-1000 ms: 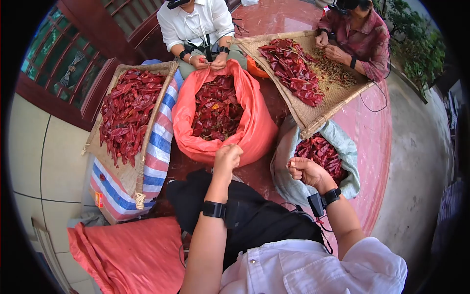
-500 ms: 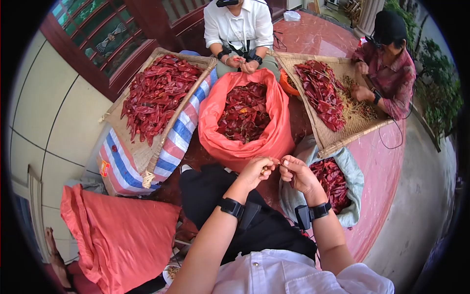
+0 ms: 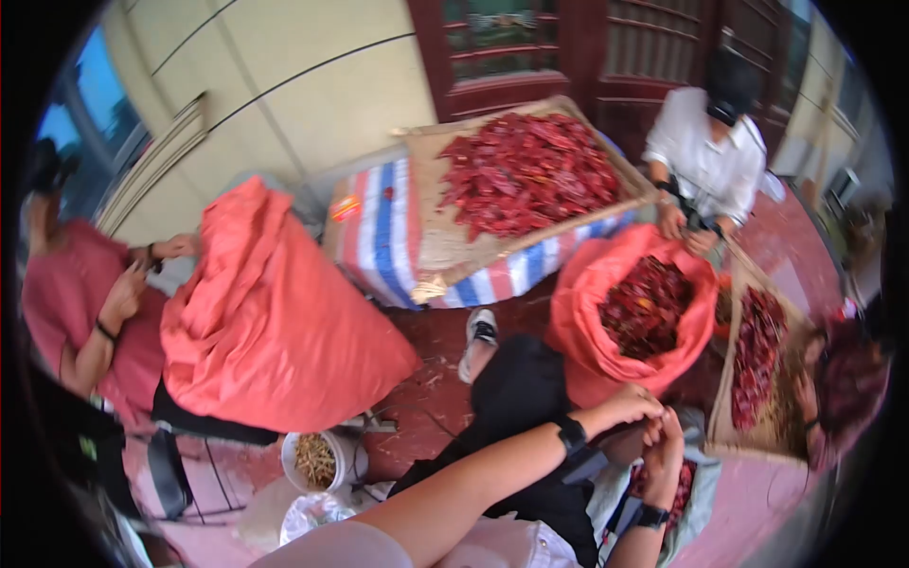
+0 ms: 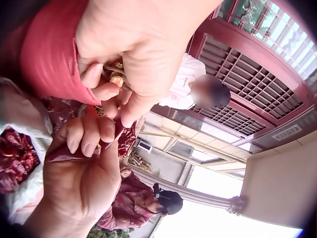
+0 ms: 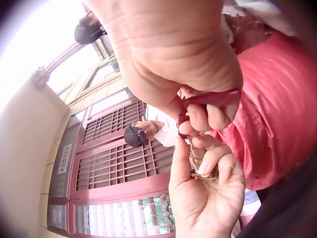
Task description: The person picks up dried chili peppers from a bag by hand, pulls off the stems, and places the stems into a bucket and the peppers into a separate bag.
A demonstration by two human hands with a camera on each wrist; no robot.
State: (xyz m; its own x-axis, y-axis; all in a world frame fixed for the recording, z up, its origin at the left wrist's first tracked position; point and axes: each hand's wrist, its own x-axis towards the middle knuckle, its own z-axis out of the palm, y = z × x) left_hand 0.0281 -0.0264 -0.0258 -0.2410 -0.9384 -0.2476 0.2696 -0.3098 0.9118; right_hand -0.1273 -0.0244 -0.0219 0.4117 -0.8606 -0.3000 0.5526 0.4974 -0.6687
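My hands meet in front of me, over my lap in the head view. With curled fingers and thumb, the right hand [image 3: 666, 450] grips a dried red chili pepper [image 5: 210, 100]. Opposite it, the left hand [image 3: 614, 409] has its thumb and forefinger right at the stem end of this pepper. Several dry chili stems [image 4: 115, 78] are tucked under the left hand's curled fingers. Just beyond the hands stands an open red sack [image 3: 576, 308] of dried chilies [image 3: 647, 308]. A pale sack [image 3: 699, 488], also with chilies in it, is beside my right forearm.
At the back, a woven tray [image 3: 431, 204] heaped with chilies lies on a striped bag [image 3: 379, 227]. A full red sack [image 3: 275, 322] and a white bucket [image 3: 355, 462] of stems are on the left. Three people sit around, one by another woven tray [image 3: 734, 383] at right.
My hands were apart, then came together at the pepper and remain close. The head view has swung left, bringing the bucket and a seated person into sight.
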